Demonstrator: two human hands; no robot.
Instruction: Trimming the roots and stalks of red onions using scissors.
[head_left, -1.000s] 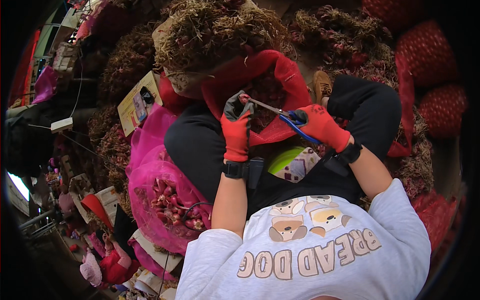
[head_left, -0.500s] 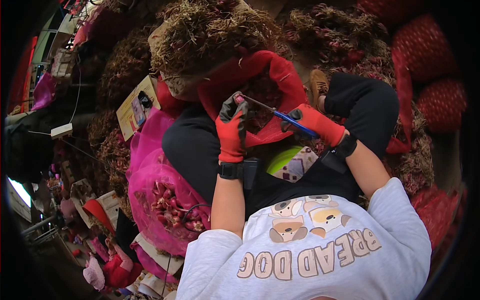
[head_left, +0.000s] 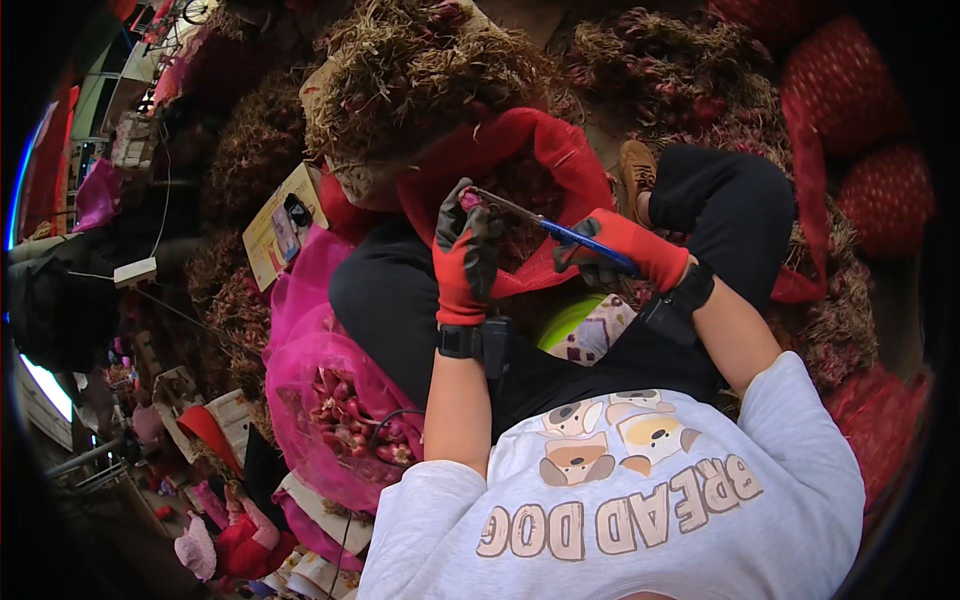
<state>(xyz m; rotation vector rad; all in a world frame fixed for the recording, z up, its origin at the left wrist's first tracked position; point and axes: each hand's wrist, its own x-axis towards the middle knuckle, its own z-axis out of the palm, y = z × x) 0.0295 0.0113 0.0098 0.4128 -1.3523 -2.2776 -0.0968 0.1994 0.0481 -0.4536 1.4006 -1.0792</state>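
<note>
My left hand [head_left: 467,258], in a red glove with dark palm and fingertips, pinches a small purple-red shallot [head_left: 470,200] upright at its fingertips. The right hand [head_left: 628,246], gloved alike, is closed around blue-handled scissors [head_left: 583,240]. Their long metal blades reach across to the left, with the tips at the shallot. Whether the blades touch it I cannot tell. Beneath and beyond both hands lies an open red mesh bag [head_left: 568,145] with shallots inside, partly hidden by the hands.
A pink net bag [head_left: 290,385] of trimmed shallots [head_left: 350,415] leans by my left leg. Beyond the red bag rises a heap of dried-stem shallots [head_left: 420,85]. Full red sacks [head_left: 845,90] stand far right. At left are a yellow card [head_left: 270,240] and a person in red [head_left: 245,545].
My left fingers have shifted slightly left with the shallot, and the scissor tips have followed. Both hands keep their hold. The surroundings at left have slid a little rightward in view.
</note>
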